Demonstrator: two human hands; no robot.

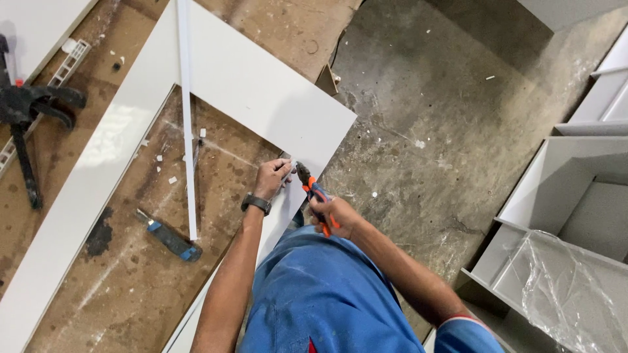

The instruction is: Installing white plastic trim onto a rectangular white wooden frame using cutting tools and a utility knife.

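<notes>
My right hand (pixel 335 216) grips orange-and-blue handled pliers (pixel 311 186), whose dark jaws point at the inner corner of a white frame-shaped panel (pixel 261 85). My left hand (pixel 271 178), with a black watch on the wrist, pinches the panel's edge right beside the pliers' jaws. The panel lies flat on a worn brown workbench (pixel 131 274). A narrow white strip (pixel 188 131) lies across the panel and the bench, to the left of my left hand.
A blue-and-black utility knife (pixel 169 236) lies on the bench near the strip's end. A black clamp (pixel 26 124) rests at far left. White cabinet carcasses (pixel 575 196), one with plastic wrap (pixel 569 287), stand on the concrete floor at right.
</notes>
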